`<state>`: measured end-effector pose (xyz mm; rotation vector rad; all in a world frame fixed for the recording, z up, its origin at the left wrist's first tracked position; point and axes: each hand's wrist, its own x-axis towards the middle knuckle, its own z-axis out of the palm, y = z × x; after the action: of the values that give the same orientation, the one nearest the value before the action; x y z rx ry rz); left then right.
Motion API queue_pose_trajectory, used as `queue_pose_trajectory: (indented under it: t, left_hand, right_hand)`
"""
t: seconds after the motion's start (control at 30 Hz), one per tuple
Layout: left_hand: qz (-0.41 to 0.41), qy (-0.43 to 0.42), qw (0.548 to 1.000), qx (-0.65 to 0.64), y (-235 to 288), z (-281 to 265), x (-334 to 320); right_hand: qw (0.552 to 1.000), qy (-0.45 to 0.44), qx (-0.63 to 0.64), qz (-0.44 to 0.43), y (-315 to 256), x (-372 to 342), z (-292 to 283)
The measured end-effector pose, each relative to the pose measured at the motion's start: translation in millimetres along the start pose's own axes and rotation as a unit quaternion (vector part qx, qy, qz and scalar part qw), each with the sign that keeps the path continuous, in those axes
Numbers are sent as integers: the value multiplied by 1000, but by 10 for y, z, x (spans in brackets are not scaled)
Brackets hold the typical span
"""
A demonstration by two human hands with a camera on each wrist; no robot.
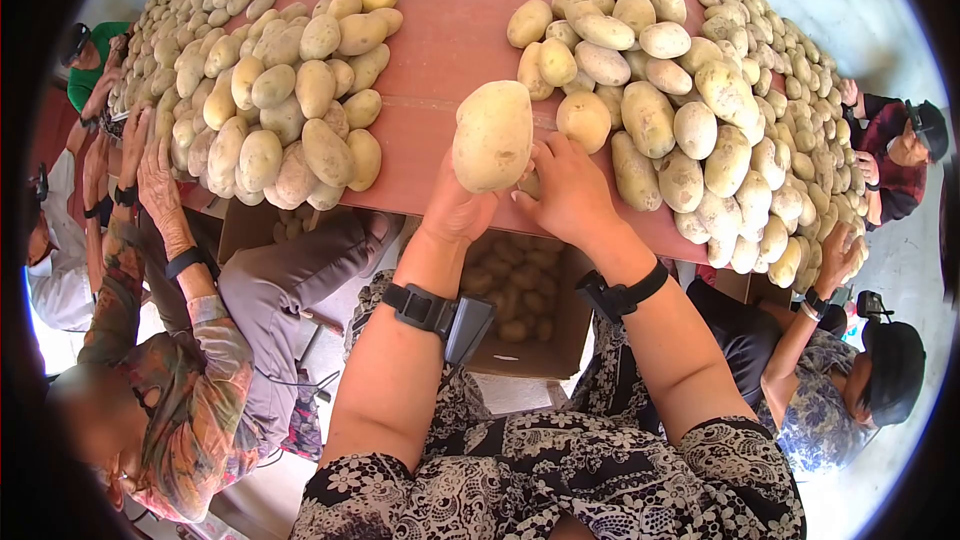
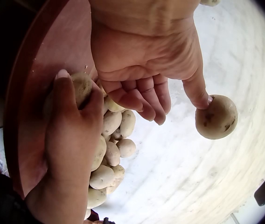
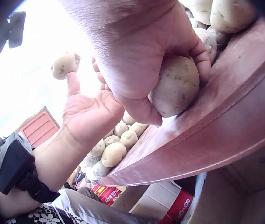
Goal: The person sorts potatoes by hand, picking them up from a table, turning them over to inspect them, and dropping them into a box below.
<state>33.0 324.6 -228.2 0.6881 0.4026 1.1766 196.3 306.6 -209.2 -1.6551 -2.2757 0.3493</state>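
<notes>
A large pale-yellow potato (image 1: 493,136) with dark blemishes is up above the table, nearest my left hand (image 1: 462,212). In the left wrist view, the thumb of that hand overlaps the edge of this potato (image 2: 217,117), while the other fingers (image 2: 146,95) are loosely bent away from it and wrap nothing. My right hand (image 1: 575,192) grips a second potato (image 3: 175,86) low at the table's near edge, thumb on one side and fingers on the other. From the head view, that second potato is mostly hidden behind the hand.
The reddish-brown table (image 1: 430,70) carries large potato piles on the left (image 1: 290,100) and right (image 1: 700,120). Below its edge, a cardboard box (image 1: 530,350) holds more potatoes. Other people sit along both sides, one hand (image 1: 160,180) on the left pile.
</notes>
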Motion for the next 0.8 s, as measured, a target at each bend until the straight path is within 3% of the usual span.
queue_pose_trajectory:
  t: [0.27, 0.8]
  left_hand:
    - [9, -32, 999, 9, 16, -9, 5]
    - [-15, 15, 1000, -7, 39, 60, -2]
  right_hand:
    - [1000, -1, 1, 6, -12, -3, -12]
    - [1000, 17, 9, 1, -8, 1, 4]
